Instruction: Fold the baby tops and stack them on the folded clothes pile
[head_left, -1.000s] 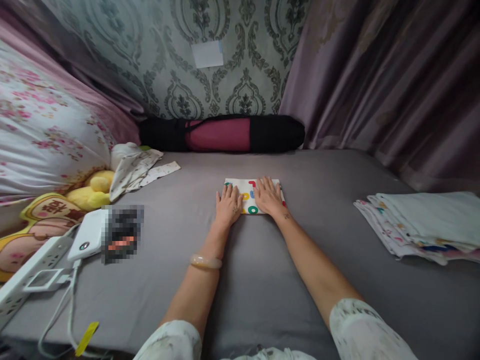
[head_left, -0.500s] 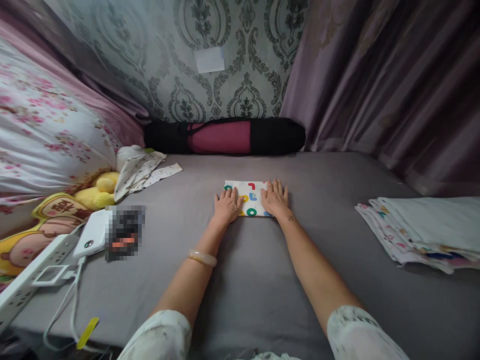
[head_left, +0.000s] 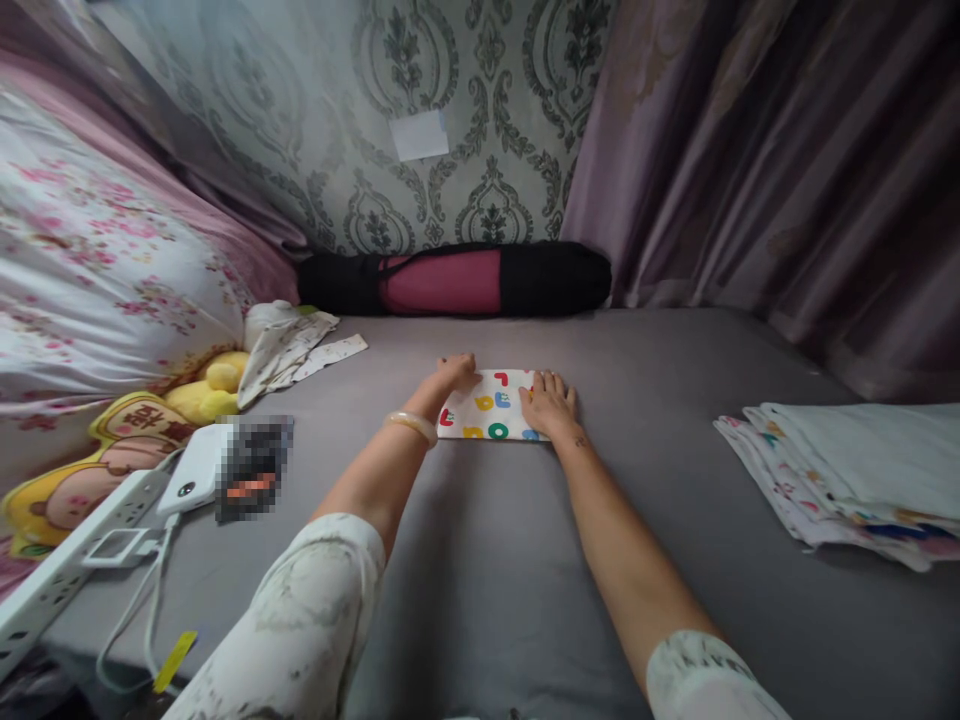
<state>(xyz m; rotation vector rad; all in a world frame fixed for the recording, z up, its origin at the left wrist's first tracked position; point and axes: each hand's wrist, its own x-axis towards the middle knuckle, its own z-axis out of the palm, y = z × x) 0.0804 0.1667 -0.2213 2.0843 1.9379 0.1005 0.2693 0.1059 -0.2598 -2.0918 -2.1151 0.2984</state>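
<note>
A folded white cloth (head_left: pixel 484 408) printed with colourful letters lies flat on the grey bed sheet. My right hand (head_left: pixel 551 404) rests palm down on its right end, fingers stretched out. At the cloth's far left corner is my left hand (head_left: pixel 456 371), its fingers drawn together on the edge there. The fingertips are partly hidden, so the exact hold is hard to see. A pale bangle (head_left: pixel 411 426) sits on my left wrist.
A stack of folded cloths (head_left: pixel 862 470) lies at the right. On the left are a power strip (head_left: pixel 82 550), a white power bank (head_left: pixel 196 468), yellow plush toys (head_left: pixel 124 450) and a crumpled cloth (head_left: pixel 289 350). A long black and maroon bag (head_left: pixel 442 280) lies along the wall.
My left hand has gone from lying flat on the cloth's left part to its far left corner, fingers now curled in. The right hand stays in place. The view has shifted slightly.
</note>
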